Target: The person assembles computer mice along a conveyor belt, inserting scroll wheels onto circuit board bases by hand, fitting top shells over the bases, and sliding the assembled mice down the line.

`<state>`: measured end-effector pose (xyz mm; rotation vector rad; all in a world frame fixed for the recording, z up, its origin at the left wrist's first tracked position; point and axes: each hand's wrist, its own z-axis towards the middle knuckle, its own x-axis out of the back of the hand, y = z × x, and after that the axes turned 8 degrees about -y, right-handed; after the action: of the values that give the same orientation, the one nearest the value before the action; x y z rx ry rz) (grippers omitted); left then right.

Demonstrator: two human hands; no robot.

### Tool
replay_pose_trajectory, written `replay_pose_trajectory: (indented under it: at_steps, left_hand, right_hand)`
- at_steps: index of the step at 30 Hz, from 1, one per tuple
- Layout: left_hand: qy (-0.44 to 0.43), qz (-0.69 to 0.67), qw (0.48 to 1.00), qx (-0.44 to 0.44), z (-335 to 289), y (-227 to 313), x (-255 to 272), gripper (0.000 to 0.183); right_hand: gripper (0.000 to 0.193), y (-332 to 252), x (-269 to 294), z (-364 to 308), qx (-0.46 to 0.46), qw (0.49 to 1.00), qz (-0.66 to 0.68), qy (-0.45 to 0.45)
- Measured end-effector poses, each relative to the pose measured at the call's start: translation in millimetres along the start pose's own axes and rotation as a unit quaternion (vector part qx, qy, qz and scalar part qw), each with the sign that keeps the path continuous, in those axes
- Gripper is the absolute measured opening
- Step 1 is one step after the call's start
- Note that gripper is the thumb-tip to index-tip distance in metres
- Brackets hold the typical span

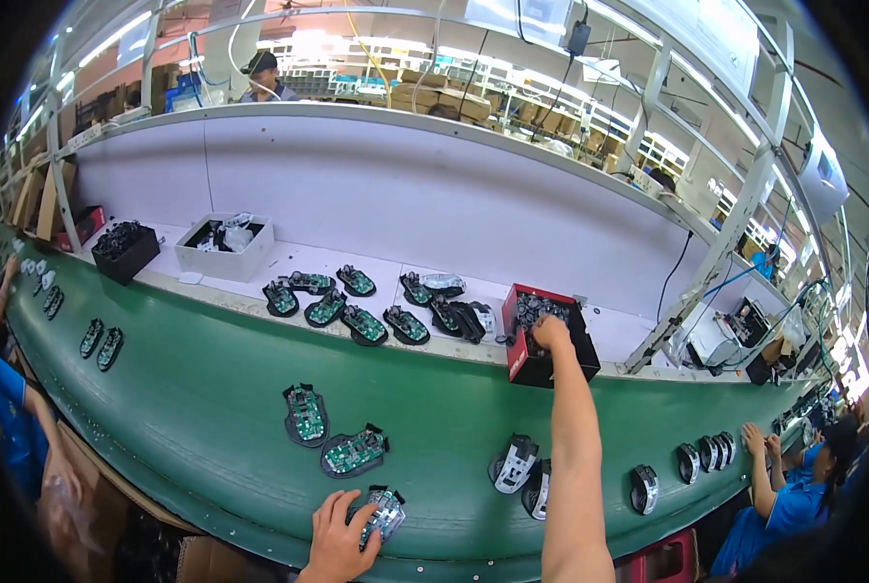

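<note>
Green belt — circuit-board assemblies, silver-topped shells

The bare left hand is low, fingers curved, palm down. The bare right arm extends forward, right hand angled down.

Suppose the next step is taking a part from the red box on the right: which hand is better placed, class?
Probably the right hand: it reaches into the red box, at the small parts. The left hand is farther off, on a circuit board.
</note>
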<state>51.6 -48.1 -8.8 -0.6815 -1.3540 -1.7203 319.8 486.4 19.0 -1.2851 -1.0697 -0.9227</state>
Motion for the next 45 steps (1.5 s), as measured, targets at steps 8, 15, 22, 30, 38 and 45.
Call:
replay_pose_trajectory:
  at_steps: [8,15,22,30,38,45]
  left_hand:
    - [-0.012,-0.035,0.999,-0.02,4.1,-0.6,-0.2,0.042]
    - [-0.029,-0.029,0.999,-0.026,1.5,-4.4,1.5,0.043]
    - [-0.031,-0.032,0.998,-0.038,4.2,-6.8,0.9,0.045]
    - [-0.045,-0.042,0.997,-0.046,-2.3,-0.4,4.1,0.047]
    - [0.038,-0.198,0.976,-0.078,0.2,-0.8,7.0,0.045]
    - [-0.114,-0.861,0.455,0.197,5.7,43.1,9.2,0.054]
  right_hand:
    - [0.029,5.8,46.5,-2.0,0.059,0.988,0.117,0.083]
    - [0.016,-73.5,44.2,-31.2,0.175,0.971,-0.135,0.093]
    - [0.025,-121.7,-21.9,-18.4,0.083,0.903,-0.416,-0.071]
    - [0.025,-103.1,-43.6,-20.9,0.124,0.897,-0.425,-0.001]
    - [0.015,-118.7,42.2,-152.6,0.296,0.936,-0.181,0.069]
    - [0.019,-150.2,30.5,-435.1,0.53,0.847,0.041,0.006]
